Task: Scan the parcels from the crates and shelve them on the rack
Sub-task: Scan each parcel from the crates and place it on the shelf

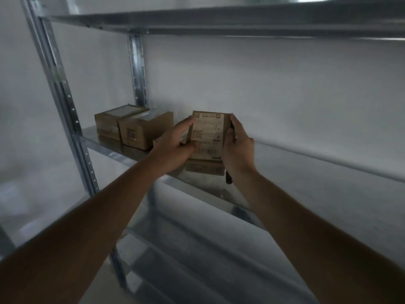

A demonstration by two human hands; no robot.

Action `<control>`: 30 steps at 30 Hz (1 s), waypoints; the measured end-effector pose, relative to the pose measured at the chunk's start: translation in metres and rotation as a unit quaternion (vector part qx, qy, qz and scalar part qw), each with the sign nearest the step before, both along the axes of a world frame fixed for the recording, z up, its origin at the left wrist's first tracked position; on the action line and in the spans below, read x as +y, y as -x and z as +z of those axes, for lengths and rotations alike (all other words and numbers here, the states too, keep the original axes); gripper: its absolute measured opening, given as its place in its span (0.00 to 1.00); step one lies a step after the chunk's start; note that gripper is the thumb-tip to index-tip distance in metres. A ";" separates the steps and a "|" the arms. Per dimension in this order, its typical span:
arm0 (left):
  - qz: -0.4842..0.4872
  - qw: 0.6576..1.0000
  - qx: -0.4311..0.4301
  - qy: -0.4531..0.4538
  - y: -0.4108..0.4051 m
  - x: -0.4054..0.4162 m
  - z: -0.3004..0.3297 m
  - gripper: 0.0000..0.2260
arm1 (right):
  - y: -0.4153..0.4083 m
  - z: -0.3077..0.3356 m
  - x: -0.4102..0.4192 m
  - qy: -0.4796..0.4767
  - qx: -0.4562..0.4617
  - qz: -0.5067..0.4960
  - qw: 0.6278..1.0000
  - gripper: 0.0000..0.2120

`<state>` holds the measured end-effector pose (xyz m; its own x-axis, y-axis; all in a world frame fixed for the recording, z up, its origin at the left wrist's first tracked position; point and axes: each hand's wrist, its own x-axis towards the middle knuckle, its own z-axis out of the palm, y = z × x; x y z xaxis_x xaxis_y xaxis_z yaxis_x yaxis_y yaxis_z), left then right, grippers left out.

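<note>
Shelved: two boxes [129, 128] on the rack shelf [306, 163].
In hand: we hold a third parcel [208, 132], left hand [175, 148] and right hand [237, 148] gripping its sides.
Left: set it down; crates unseen.

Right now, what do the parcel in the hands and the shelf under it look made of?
Parcel: brown cardboard, matte, with a white printed paper label. Shelf: probably galvanized steel, grey and dully shiny, faintly mirroring the box.
</note>
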<state>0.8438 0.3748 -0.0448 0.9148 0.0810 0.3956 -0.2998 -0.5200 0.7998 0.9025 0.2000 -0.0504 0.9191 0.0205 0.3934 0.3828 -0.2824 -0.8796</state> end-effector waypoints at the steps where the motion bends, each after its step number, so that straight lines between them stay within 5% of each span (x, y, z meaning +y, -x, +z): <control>1: -0.015 1.000 0.010 -0.002 -0.009 0.008 0.000 0.33 | -0.005 0.000 0.006 0.002 0.009 -0.012 1.000 0.23; 13: -0.161 0.977 0.126 -0.060 -0.080 0.054 0.012 0.18 | -0.022 0.014 0.046 0.064 0.118 -0.130 0.982 0.20; 30: -0.190 0.946 0.185 -0.189 -0.115 0.039 0.028 0.17 | -0.043 0.014 0.026 0.221 0.203 -0.167 0.939 0.18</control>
